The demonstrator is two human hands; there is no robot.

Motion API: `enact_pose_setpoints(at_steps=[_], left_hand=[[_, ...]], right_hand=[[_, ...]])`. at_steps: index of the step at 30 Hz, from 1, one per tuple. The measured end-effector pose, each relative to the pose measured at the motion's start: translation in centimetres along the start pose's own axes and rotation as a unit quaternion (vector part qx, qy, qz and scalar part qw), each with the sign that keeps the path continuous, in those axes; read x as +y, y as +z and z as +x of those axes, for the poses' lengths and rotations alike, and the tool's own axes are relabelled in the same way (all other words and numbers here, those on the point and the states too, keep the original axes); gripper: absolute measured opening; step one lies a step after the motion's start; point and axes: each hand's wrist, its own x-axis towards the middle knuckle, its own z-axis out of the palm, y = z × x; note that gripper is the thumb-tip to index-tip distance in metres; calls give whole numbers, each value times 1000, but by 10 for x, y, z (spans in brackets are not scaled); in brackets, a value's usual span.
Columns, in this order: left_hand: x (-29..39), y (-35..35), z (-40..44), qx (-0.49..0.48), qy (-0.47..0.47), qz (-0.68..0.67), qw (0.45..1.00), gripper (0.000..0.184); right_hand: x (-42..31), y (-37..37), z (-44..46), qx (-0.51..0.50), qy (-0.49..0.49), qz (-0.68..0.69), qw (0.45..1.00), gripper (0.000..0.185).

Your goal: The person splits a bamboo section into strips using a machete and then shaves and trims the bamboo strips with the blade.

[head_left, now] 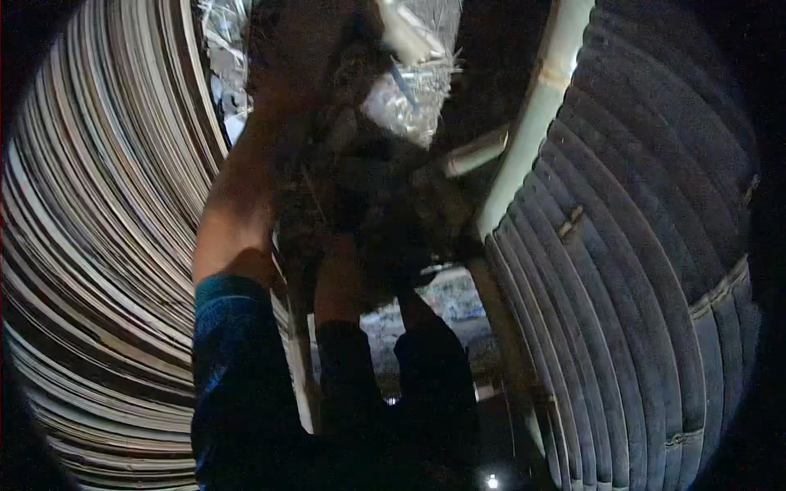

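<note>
My left forearm (236, 225), in a blue patterned sleeve (233, 340), reaches up and forward through the middle of the head view. Past the wrist, my left hand (307, 61) is a dark brown blur, so its fingers cannot be made out. A dark, shaggy mass (368, 180) lies beside that arm, too shaded to name. Whether the hand touches it is unclear. Below it are two limbs, partly bare and partly in dark cloth (434, 352), which look like legs. My right hand is not seen as a distinct shape.
A curved surface of many thin, pale strips (106, 180) fills the left side. On the right stands a ribbed, grey slatted panel (630, 204), edged by a pale pole (540, 106) like bamboo. Pale straw-like litter (430, 106) shows at the top. A small light (492, 481) shines below.
</note>
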Motion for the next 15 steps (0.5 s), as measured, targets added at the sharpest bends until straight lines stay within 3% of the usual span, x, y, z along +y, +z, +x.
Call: enact_pose_setpoints(at_steps=[4, 9, 13, 15], left_hand=[[-30, 2, 6, -92, -11, 40, 995, 143], [-23, -35, -37, -130, -14, 44, 990, 143], [21, -107, -126, -149, 140, -7, 979, 84], [58, -155, -183, -208, 42, -168, 963, 56]], right_hand=[[7, -9, 15, -20, -9, 2, 1000, 80], [13, -26, 20, -9, -18, 22, 1000, 80], [43, -58, 10, 19, -11, 40, 999, 79], [53, -70, 3, 31, -4, 59, 998, 79]])
